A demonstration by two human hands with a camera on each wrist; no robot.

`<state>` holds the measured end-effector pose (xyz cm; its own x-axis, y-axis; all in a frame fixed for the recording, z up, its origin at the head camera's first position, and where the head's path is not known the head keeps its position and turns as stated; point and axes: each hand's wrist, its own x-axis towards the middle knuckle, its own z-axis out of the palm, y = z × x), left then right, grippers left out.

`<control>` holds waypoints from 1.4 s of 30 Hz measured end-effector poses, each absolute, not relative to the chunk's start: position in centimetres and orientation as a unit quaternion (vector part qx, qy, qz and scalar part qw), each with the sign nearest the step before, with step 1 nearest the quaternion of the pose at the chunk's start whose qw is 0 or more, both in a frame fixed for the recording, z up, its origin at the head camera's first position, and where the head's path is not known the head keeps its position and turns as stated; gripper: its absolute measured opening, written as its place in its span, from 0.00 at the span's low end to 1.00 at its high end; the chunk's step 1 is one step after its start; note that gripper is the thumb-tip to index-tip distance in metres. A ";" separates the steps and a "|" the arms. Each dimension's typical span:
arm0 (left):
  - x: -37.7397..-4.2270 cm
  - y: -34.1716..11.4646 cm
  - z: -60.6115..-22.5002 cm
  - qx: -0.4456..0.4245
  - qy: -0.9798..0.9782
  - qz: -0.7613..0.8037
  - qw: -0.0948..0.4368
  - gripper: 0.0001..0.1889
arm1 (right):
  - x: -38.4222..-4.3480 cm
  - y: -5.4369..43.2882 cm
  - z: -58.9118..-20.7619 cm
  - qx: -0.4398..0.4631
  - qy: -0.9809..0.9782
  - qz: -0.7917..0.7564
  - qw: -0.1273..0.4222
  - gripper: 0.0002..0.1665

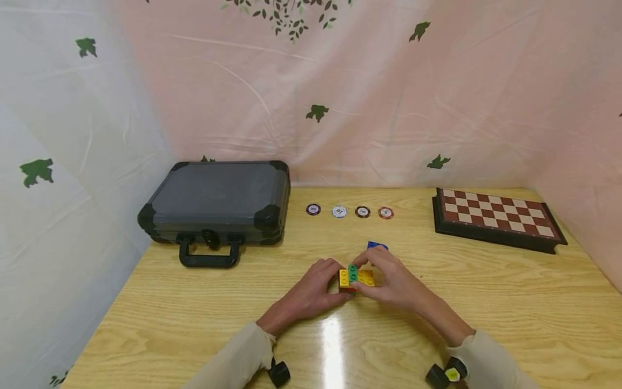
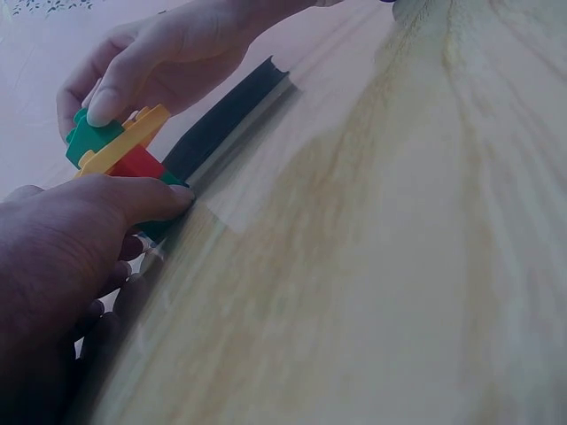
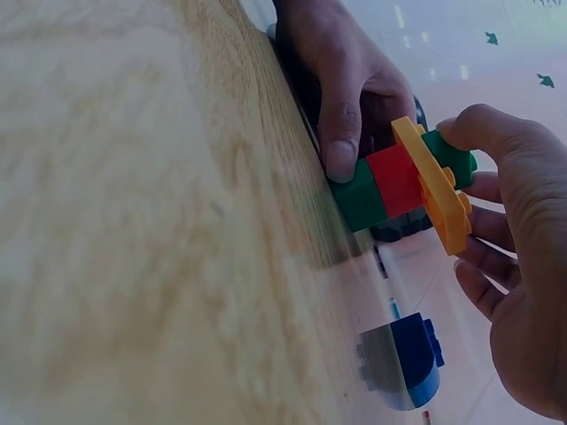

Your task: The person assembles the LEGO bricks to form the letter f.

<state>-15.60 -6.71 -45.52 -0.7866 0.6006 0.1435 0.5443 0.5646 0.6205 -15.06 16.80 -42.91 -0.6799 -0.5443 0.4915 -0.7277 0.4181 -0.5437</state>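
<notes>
A small stack of toy building bricks stands on the table between the hands: a green brick (image 3: 359, 198) at the bottom, a red brick (image 3: 395, 180), a long yellow plate (image 1: 344, 277), and a green brick (image 1: 353, 273) on top. My left hand (image 1: 313, 289) grips the stack's lower part, its thumb against the bottom green brick. With thumb and finger, my right hand (image 1: 394, 282) pinches the top green brick. Whether that brick is pressed fully down cannot be told. Just beyond the right hand lies a blue brick with a rounded side (image 3: 413, 345), partly hidden in the head view.
A grey case (image 1: 214, 189) with black corners and handle lies at the back left. Several poker chips (image 1: 339, 212) form a row at the back middle. A folded checkered game board (image 1: 495, 213) lies at the back right. Patterned cloth (image 1: 369, 108) encloses the wooden table (image 1: 194, 324).
</notes>
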 end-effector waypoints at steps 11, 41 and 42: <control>-15.6 -6.7 -45.6 0.328 0.881 0.338 0.037 0.17 | -15.0 17.0 -42.5 0.374 -0.841 0.378 0.101 0.23; -15.6 -6.7 -45.4 0.325 0.886 0.328 0.042 0.20 | -16.5 20.8 -42.8 0.312 -0.857 0.391 0.125 0.15; -15.6 -6.7 -45.4 0.325 0.886 0.328 0.042 0.20 | -16.6 20.9 -42.9 0.306 -0.860 0.387 0.126 0.15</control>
<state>-15.57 -6.69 -45.40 -0.7847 0.6043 0.1381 0.5486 0.5734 0.6085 -16.55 20.90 -42.87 -0.7810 -0.4289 0.4539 -0.6242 0.5125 -0.5897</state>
